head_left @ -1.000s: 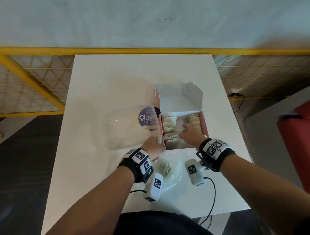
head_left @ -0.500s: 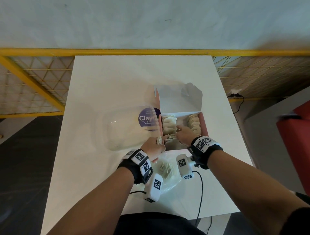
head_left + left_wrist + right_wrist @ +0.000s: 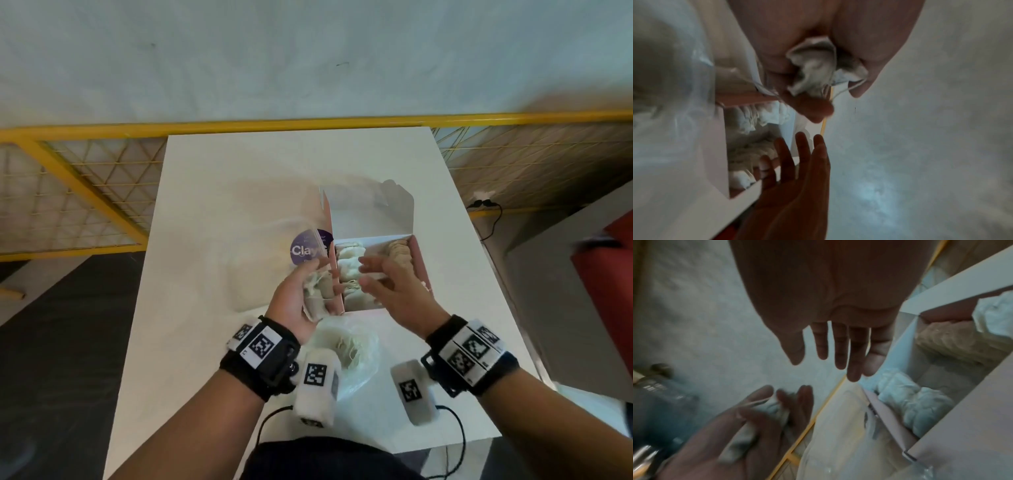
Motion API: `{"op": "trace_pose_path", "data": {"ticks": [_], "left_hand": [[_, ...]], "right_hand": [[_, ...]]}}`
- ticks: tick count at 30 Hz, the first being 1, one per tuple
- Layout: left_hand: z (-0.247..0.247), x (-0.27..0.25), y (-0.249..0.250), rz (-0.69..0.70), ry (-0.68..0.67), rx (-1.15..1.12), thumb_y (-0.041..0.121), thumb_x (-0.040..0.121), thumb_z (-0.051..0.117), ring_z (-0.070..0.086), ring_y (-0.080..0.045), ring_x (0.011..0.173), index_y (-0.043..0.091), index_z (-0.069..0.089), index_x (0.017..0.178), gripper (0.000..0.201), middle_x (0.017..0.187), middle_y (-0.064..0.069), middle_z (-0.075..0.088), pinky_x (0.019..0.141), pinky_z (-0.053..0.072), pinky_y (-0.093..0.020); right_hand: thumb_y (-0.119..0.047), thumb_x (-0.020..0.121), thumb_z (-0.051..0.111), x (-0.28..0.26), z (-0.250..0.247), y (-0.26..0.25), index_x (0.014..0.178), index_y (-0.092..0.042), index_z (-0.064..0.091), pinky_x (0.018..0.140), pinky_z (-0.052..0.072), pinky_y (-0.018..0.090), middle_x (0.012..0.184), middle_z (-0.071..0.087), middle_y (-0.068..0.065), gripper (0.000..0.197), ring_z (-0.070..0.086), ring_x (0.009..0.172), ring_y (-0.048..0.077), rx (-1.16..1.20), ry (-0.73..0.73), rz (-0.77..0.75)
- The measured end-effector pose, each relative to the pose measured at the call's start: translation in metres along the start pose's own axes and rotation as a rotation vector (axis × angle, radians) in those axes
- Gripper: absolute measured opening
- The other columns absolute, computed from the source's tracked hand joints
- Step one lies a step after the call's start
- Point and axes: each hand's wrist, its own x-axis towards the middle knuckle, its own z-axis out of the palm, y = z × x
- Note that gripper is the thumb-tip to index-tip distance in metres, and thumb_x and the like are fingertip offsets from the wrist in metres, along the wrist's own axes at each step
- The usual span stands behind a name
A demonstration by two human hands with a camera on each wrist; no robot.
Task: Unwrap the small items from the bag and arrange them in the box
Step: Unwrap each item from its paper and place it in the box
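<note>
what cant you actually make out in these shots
- Purple label, head view: only "Clay" reads; a clear plastic flap and the left hand cover the rest.
- Small items in the left hand: both wrist views are motion-blurred, so their count is unclear.
- Box near-right part, head view: the right hand hides it.
- Bag contents, head view: too pale and crumpled to count.

White desk [image 3: 239, 192] w/ clear plastic container [image 3: 274, 263], purple label, left of centre. Yellow mesh railing [image 3: 85, 164] behind desk; pale wall [image 3: 308, 51] beyond. Red object [image 3: 606, 291] at right edge.
</note>
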Motion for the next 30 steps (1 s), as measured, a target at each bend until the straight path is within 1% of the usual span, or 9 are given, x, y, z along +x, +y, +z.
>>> {"op": "trace_pose_path", "data": {"ticks": [2,4,8,13,16,20,23,27,30], "left_hand": [[0.000,-0.007,0.000,-0.069,-0.115,-0.194,0.027,0.081,0.054,0.059,-0.027,0.083,0.009,0.060,0.102,0.028,0.107,-0.014,0.058,0.059,0.051,-0.028],[0.006,-0.015,0.000,-0.074,-0.205,-0.273,0.025,0.074,0.054,0.058,-0.031,0.091,0.009,0.061,0.100,0.031,0.121,-0.017,0.049,0.071,0.052,-0.036],[0.015,-0.032,-0.007,-0.084,-0.337,-0.278,0.021,0.066,0.063,0.063,-0.034,0.089,0.007,0.057,0.110,0.047,0.115,-0.022,0.055,0.084,0.048,-0.043],[0.010,-0.038,-0.015,-0.079,-0.319,-0.229,0.025,0.078,0.039,0.065,-0.034,0.082,0.016,0.051,0.109,0.035,0.108,-0.021,0.061,0.074,0.054,-0.047],[0.005,-0.044,-0.018,-0.082,-0.308,-0.141,0.023,0.080,0.040,0.066,-0.035,0.085,0.015,0.051,0.117,0.040,0.109,-0.018,0.062,0.075,0.055,-0.049],[0.000,-0.055,-0.023,-0.050,-0.151,-0.032,0.017,0.086,0.041,0.069,-0.028,0.076,0.015,0.063,0.100,0.026,0.098,-0.011,0.069,0.046,0.048,-0.022],[-0.003,-0.058,-0.028,0.025,-0.039,0.104,0.010,0.088,0.043,0.054,-0.016,0.056,0.013,0.061,0.090,0.019,0.076,-0.005,0.067,0.037,0.027,-0.013],[0.000,-0.058,-0.030,0.130,-0.032,0.280,0.012,0.090,0.054,0.041,-0.009,0.044,0.013,0.059,0.090,0.005,0.067,-0.001,0.060,0.036,0.019,-0.012],[0.008,-0.059,-0.033,0.207,-0.057,0.458,0.022,0.089,0.062,0.033,-0.009,0.045,0.014,0.060,0.092,0.008,0.067,-0.001,0.052,0.037,0.019,-0.012]], "right_hand": [[-0.027,0.086,0.065,-0.021,0.003,-0.014,0.112,-0.033,0.057,0.078,0.047,0.011,0.107,0.060,-0.012,0.028,0.060,0.087,-0.002,-0.031,0.013,-0.104],[-0.027,0.084,0.067,-0.032,0.007,-0.023,0.104,-0.040,0.058,0.072,0.047,0.010,0.100,0.060,-0.009,0.025,0.058,0.082,-0.002,-0.088,0.050,-0.226],[-0.031,0.086,0.064,-0.036,0.020,-0.024,0.099,-0.025,0.066,0.065,0.040,0.015,0.085,0.060,-0.005,0.014,0.051,0.068,0.001,-0.172,0.159,-0.222],[-0.034,0.085,0.064,-0.040,0.026,-0.031,0.086,-0.018,0.062,0.058,0.037,0.012,0.075,0.050,-0.009,0.016,0.047,0.062,0.000,-0.298,0.173,-0.132],[-0.025,0.081,0.069,-0.040,0.022,-0.029,0.075,-0.017,0.059,0.063,0.047,0.025,0.068,0.053,-0.010,0.015,0.047,0.059,0.005,-0.131,0.123,-0.078],[-0.005,0.084,0.065,-0.048,0.006,-0.034,0.069,-0.010,0.054,0.057,0.043,0.026,0.065,0.054,-0.004,0.019,0.050,0.061,0.013,0.285,0.116,0.007],[0.007,0.084,0.059,-0.054,-0.008,-0.035,0.088,-0.001,0.055,0.057,0.046,0.028,0.080,0.057,0.001,0.010,0.058,0.067,0.019,0.553,0.095,0.004],[0.001,0.069,0.067,-0.055,-0.015,-0.025,0.111,-0.011,0.055,0.063,0.053,0.034,0.119,0.043,0.020,0.045,0.059,0.093,0.032,0.719,0.061,0.038],[0.011,0.078,0.058,-0.063,-0.015,-0.030,0.111,-0.008,0.056,0.067,0.056,0.037,0.106,0.054,0.014,0.039,0.060,0.088,0.025,0.681,-0.014,0.005]]}}
